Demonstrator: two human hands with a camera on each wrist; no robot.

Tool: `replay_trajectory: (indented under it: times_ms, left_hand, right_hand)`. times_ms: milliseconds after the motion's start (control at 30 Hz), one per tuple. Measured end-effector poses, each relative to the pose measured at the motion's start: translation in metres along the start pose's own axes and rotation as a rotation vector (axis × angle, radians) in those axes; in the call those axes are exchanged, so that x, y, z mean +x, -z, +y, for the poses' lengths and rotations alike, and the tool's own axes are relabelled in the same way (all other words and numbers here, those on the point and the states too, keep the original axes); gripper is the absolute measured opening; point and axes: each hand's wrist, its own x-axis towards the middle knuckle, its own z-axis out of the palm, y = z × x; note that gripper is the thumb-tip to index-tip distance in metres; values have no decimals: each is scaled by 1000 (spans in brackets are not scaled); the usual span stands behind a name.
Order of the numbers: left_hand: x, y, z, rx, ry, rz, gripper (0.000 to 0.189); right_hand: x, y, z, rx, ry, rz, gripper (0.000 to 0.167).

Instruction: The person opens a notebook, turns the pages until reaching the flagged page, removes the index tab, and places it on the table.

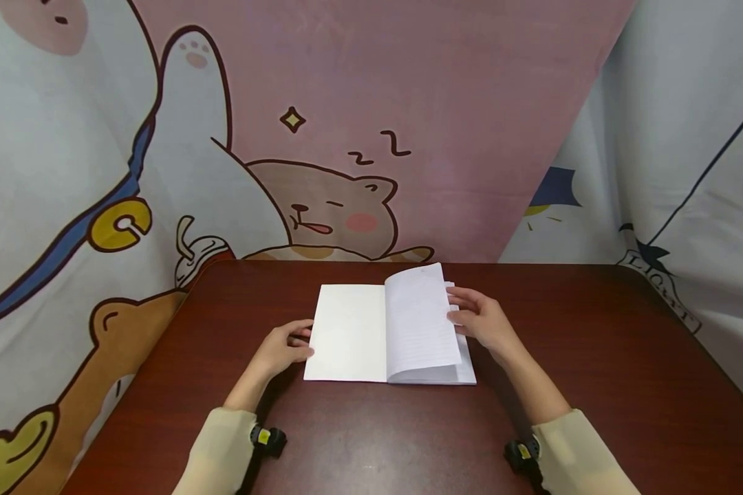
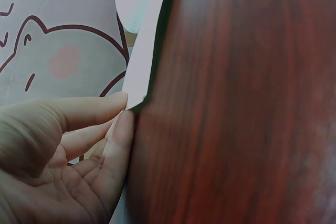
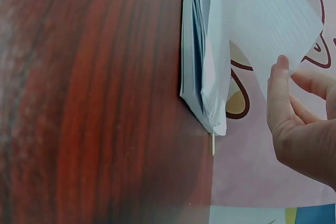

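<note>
An open notebook [image 1: 349, 333] lies on the table, its left side blank and its right side carrying faint ruled lines. At its left edge, my left hand [image 1: 281, 349] pinches the cover's border between thumb and fingers, as the left wrist view shows up close. On the other side, my right hand [image 1: 486, 323] holds the outer edge of a lined page [image 1: 422, 323] by thumb and fingertips. That page curves up off the stack beneath it. In the right wrist view, the page stack [image 3: 200, 51] shows slightly fanned sheets below the raised page.
The dark reddish-brown wooden table [image 1: 371, 440] spreads around the notebook. Behind it hangs a cloth [image 1: 470, 137] printed with cartoon animals, and white fabric [image 1: 687, 158] hangs at the right. Each wrist wears a small black camera [image 1: 272, 441].
</note>
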Motion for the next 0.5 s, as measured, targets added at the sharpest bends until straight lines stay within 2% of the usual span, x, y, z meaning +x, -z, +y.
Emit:
replay_trajectory:
  times_ms: [500]
  left_hand:
    - [-1,-1,3,0,10,14,54]
  right_hand:
    - [2,-8,-11,51,56,-8,53]
